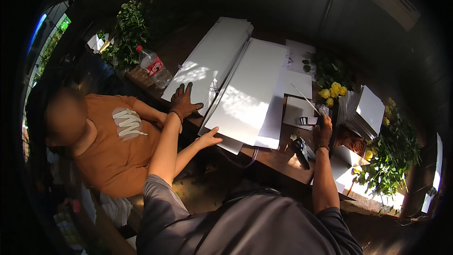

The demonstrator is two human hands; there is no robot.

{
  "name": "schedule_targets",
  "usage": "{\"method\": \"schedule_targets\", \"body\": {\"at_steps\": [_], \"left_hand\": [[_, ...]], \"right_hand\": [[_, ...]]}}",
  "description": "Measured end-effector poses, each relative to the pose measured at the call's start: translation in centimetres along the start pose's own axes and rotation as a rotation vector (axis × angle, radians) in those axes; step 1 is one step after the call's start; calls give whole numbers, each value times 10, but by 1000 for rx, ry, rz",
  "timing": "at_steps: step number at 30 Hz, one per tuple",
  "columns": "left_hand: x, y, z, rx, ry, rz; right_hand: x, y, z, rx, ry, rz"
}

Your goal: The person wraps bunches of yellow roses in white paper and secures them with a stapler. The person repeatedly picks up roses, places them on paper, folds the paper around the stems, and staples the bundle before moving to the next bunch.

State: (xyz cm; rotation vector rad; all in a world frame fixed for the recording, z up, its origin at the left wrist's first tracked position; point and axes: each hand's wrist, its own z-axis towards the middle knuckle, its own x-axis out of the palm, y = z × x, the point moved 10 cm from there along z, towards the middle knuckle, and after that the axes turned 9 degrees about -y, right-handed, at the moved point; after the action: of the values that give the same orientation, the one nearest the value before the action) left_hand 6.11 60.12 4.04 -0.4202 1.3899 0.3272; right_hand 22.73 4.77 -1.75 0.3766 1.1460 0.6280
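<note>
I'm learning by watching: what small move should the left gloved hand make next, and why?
Perhaps slide the left hand from the left white stack to the right white stack and nudge its near edge even: lower sheets jut out there, and a co-worker's hand is at that edge.

- I see white lettering on the red bottle label (154,67)
- Wall sign (396,4): dark writing, too small for me
- Pale letter-like shapes on the orange shirt (106,156)
</note>
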Motion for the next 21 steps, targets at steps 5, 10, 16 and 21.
{"method": "schedule_targets", "body": {"at_steps": [5,10,16,21], "left_hand": [[90,26,7,-24,294,280],[97,33,11,70,238,244],[67,21,22,295,227,181],[16,21,57,366,206,240]], "right_hand": [[-5,-12,-20,58,-104,282],[0,23,-75,456,74,729],[-7,28,-92,95,-90,591],[14,29,-74,433,47,812]]}}
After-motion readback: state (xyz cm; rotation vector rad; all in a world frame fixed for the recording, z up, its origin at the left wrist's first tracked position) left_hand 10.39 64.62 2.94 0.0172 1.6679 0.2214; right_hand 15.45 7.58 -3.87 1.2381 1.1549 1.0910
